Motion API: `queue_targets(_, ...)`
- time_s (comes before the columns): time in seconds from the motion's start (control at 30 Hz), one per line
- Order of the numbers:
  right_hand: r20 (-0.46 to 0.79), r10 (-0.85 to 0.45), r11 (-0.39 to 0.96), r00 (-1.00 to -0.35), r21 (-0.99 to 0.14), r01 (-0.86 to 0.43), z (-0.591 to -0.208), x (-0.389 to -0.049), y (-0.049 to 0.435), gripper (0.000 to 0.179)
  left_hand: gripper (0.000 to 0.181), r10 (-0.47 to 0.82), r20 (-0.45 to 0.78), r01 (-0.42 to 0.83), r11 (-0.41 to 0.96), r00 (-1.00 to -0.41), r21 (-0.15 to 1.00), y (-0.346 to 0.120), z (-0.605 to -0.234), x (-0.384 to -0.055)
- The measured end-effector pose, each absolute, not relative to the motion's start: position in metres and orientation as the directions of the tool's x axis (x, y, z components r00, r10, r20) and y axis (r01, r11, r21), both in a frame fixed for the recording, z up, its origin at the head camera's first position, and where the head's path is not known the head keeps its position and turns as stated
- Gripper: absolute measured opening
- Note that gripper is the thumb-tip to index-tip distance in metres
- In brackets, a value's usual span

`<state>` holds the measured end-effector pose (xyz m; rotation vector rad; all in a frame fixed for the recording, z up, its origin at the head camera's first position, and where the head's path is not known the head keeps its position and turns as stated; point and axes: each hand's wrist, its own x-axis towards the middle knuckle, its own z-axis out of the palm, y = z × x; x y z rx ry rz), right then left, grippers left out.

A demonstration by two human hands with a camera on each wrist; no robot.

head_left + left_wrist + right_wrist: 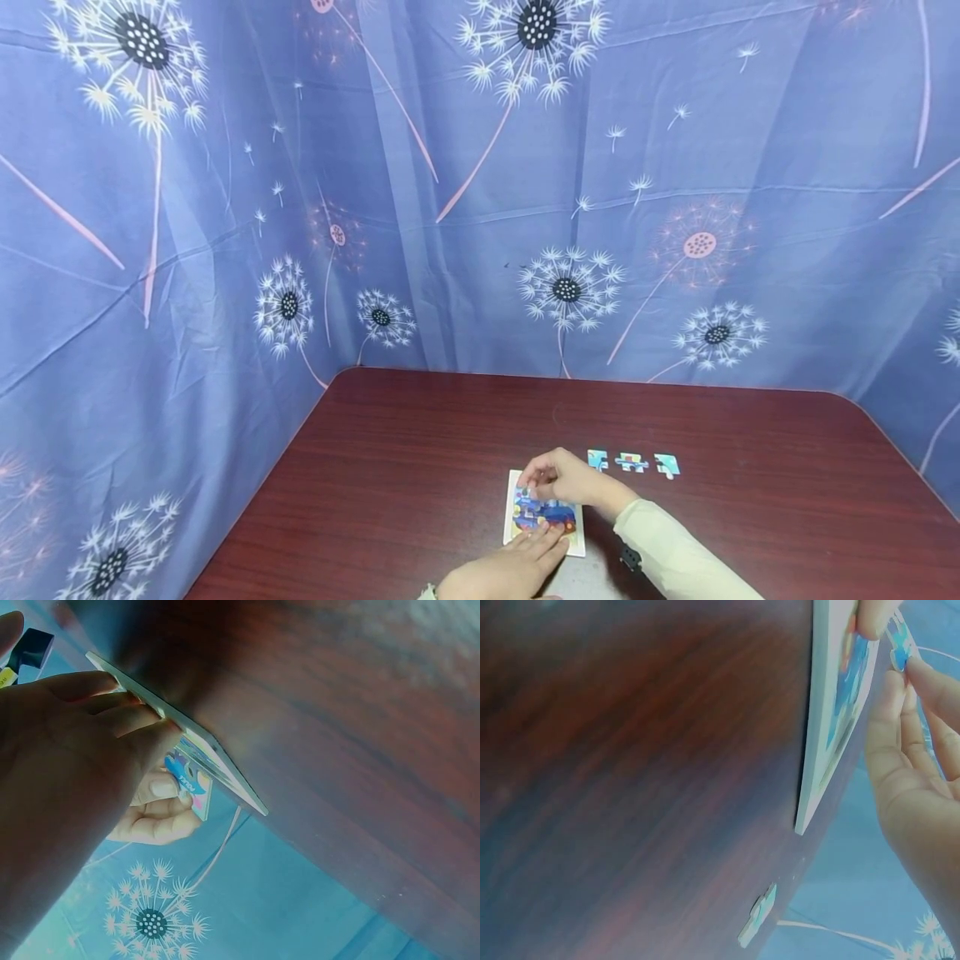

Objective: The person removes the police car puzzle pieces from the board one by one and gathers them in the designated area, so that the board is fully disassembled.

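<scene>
A small jigsaw puzzle board point(579, 546) with a white border and a partly assembled colourful picture lies on the table. My left hand point(508, 569) rests on its near part, fingers stretched flat across the picture. Above the far left part of the board, my right hand point(572, 481) pinches a puzzle piece point(189, 782) between thumb and fingers. In the left wrist view that piece is blue with a pink patch, tilted up from the board. The right wrist view shows the same piece point(901, 646) edge-on at the fingertips. My fingers hide parts of the picture.
Three loose puzzle pieces, a left one point(597, 460), a middle one point(632, 462) and a right one point(666, 465), lie beyond the board to the right. The dark red wooden table point(390, 467) meets a blue dandelion-print curtain point(480, 275) at the back and left.
</scene>
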<state>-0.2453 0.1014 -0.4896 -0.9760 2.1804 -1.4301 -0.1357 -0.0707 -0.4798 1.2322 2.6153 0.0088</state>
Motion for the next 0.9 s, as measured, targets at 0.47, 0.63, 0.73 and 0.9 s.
queue_targets(0.47, 0.107, -0.668, 0.279, -0.737, -0.882, -0.38, -0.483, -0.248, 0.13, 0.016, 0.069, 0.756, -0.22, 0.739, 0.652, -0.617, 0.167, -0.072, -0.483, -0.136)
queue_targets(0.63, 0.123, -0.647, 0.283, -0.752, -0.878, -0.387, -0.48, -0.248, 0.143, 0.016, 0.066, 0.753, -0.215, 0.733, 0.656, -0.622, 0.18, -0.072, -0.481, -0.135)
queue_targets(0.73, 0.117, -0.628, 0.295, -0.769, -0.88, -0.374, -0.477, -0.248, 0.151, 0.014, 0.065, 0.758, -0.201, 0.742, 0.65, -0.62, 0.162, -0.072, -0.48, -0.134)
queue_targets(0.9, 0.097, -0.602, 0.317, -0.793, -0.882, -0.349, -0.474, -0.248, 0.168, 0.014, 0.066, 0.76, -0.204, 0.739, 0.648, -0.617, 0.182, -0.071, -0.481, -0.135)
